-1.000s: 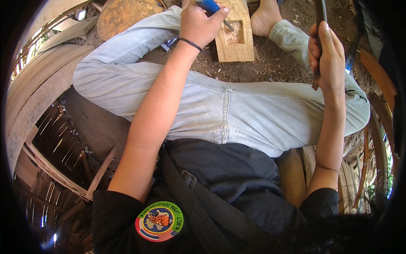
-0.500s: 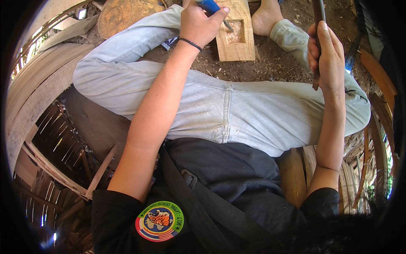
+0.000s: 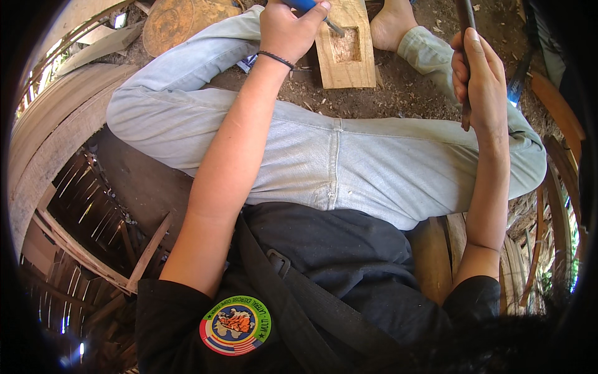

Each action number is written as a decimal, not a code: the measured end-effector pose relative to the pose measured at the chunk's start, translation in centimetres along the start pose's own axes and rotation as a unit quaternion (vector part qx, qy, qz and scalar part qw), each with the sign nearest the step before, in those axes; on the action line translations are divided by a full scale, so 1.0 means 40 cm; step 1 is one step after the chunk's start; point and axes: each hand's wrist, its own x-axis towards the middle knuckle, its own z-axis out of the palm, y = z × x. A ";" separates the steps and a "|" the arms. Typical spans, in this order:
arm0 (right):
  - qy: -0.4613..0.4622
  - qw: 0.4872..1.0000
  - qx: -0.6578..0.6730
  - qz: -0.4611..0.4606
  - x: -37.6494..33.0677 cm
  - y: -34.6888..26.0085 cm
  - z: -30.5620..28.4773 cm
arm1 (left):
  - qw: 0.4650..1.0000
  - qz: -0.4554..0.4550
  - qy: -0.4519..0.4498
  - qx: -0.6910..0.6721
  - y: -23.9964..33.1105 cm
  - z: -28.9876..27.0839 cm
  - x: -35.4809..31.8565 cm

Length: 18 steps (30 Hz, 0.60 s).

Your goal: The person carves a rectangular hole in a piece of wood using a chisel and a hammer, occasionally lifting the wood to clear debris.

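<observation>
My left hand (image 3: 283,31) is closed around a chisel (image 3: 303,5) with a blue handle and a metal blade. The blade slants down to the right, its tip at the squarish recess cut in a pale wooden board (image 3: 349,76). Rough wood shows on the recess floor. Whether the tip presses on the wood or hovers just over it, I cannot tell. Over my right knee, my right hand (image 3: 484,81) grips a dark rod-like handle (image 3: 466,19) held roughly upright. Its upper end runs out of the picture, so its kind is hidden.
My bare foot (image 3: 391,28) rests just right of the board. A round wood slab (image 3: 177,26) lies at the far left, with long planks (image 3: 68,118) along the left side. Wood chips dot the dirt floor (image 3: 408,93). Curved wood pieces (image 3: 557,106) stand at the right.
My left hand and the chisel have shifted slightly up and left, the tip moving toward the recess's far side. The right hand has barely moved.
</observation>
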 end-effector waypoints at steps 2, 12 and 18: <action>-0.009 1.000 0.005 -0.003 0.006 0.002 0.006 | 0.998 -0.003 0.010 -0.054 -0.013 -0.004 0.015; 0.008 1.000 -0.025 0.017 0.043 0.039 0.003 | 0.983 -0.020 -0.134 -0.122 -0.117 0.059 0.262; -0.021 0.986 -0.163 0.000 0.089 -0.024 0.002 | 0.948 -0.028 -0.223 -0.223 -0.160 0.079 0.294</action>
